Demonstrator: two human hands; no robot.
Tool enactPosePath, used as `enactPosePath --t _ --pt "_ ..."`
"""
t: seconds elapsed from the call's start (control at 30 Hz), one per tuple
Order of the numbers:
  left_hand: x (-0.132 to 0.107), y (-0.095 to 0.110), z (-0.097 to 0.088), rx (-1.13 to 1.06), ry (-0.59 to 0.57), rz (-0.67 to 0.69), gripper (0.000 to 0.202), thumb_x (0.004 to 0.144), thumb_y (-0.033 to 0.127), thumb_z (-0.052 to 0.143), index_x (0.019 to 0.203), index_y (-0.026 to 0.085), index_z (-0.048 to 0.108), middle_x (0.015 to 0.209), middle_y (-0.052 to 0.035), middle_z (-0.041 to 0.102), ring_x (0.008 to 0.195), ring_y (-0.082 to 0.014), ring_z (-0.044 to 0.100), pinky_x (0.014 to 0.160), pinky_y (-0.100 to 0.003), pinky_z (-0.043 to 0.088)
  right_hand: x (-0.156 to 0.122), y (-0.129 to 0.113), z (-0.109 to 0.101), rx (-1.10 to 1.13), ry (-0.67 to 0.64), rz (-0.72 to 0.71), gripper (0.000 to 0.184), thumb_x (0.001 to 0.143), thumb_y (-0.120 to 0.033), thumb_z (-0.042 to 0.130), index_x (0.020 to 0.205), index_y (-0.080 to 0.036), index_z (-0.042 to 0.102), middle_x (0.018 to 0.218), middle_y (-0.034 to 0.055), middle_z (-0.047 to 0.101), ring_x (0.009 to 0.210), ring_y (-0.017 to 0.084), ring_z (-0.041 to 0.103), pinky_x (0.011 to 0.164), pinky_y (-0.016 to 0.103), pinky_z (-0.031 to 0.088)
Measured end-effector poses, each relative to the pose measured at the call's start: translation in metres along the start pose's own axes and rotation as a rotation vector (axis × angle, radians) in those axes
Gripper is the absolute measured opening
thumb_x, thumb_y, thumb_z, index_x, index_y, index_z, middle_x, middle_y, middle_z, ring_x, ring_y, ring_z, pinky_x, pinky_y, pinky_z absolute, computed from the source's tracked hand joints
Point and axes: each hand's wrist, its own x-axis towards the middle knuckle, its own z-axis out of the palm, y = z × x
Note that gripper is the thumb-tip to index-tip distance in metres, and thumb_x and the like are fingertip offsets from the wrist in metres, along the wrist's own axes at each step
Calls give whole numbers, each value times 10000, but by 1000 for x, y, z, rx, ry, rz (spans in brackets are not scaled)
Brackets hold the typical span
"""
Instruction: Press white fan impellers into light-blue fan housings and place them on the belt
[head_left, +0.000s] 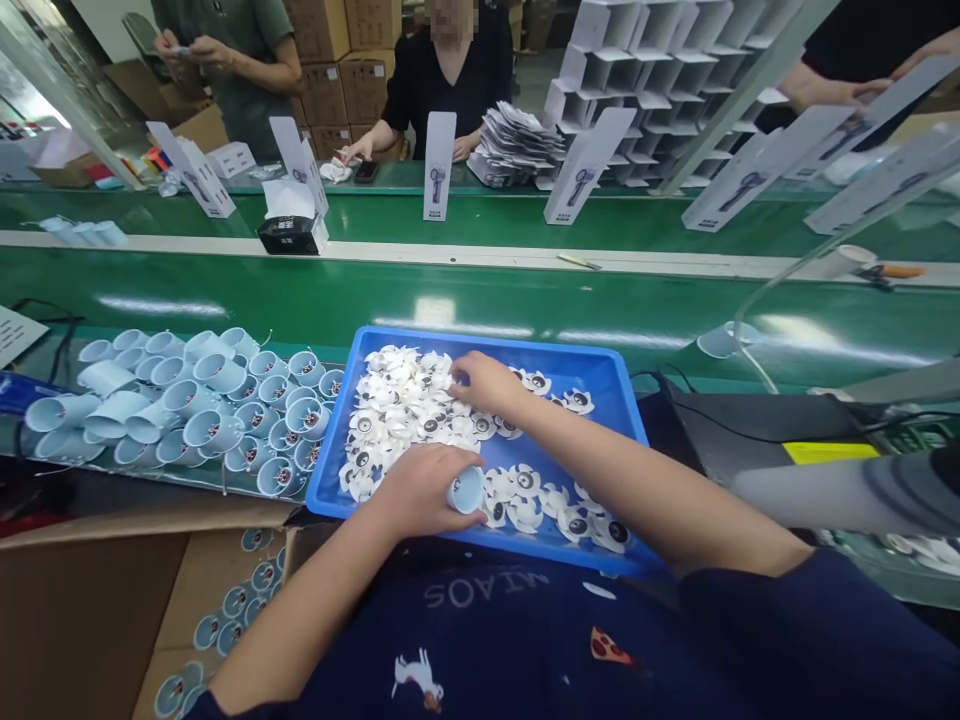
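My left hand (427, 488) is wrapped round a light blue plastic cylinder (468, 490), its round end turned up toward me. It is held over the near side of a blue tray (480, 340). Inside the tray lies a pile of small white bladed pieces (405, 400), some with a dark round centre; they look like little fan blades. My right hand (491, 385) reaches down into the pile's right side with its fingers curled together. What its fingertips pinch, if anything, is hidden among the white pieces.
Many light blue cylinders (217, 375) lie stacked left of the tray. More sit in a cardboard box (172, 590) below. A green conveyor belt (300, 285) runs beyond, with upright white boxes (439, 165). Co-workers stand or sit across it. A grey tube (810, 497) juts in at right.
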Motion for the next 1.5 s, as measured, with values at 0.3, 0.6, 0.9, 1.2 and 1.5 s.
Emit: enactPosePath --t 0.3,0.6,0.9,1.2,1.5 --pt "2 -1 2 32 34 -25 515 739 441 798 1168 204 640 1128 -114 737 1039 -312 707 912 -464 556 -8 8 -6 -6 -66 131 219 974 -252 666 1142 -113 647 1195 112 589 1172 250 552 1078 499 441" --pt "-6 7 -10 -232 474 -378 584 763 337 684 1288 166 494 1218 -138 637 1086 -271 658 938 -426 543 -60 5 -39 818 -133 67 263 926 -278 459 1122 -116 527 951 91 598 823 161 607 827 336 564" --pt "-5 30 -28 -18 482 -108 534 833 406 739 1308 226 575 1277 -115 653 1202 -294 617 1033 -453 514 -118 -1 -35 1509 -359 -248 449 781 -522 655 926 -173 413 761 3 482 622 82 482 606 206 482" --pt "1 48 -26 218 532 42 521 873 323 708 1359 238 541 1229 -96 712 1131 -272 687 995 -414 556 -134 -24 -46 595 293 -529 167 862 -142 747 1020 -188 720 1072 62 524 928 152 543 861 308 456" --pt "26 44 -22 184 571 85 592 848 324 776 1376 237 524 1280 -101 691 1168 -246 669 1027 -392 534 -163 0 -59 408 591 -520 261 970 -335 671 783 -156 704 938 71 525 869 176 543 758 320 442"
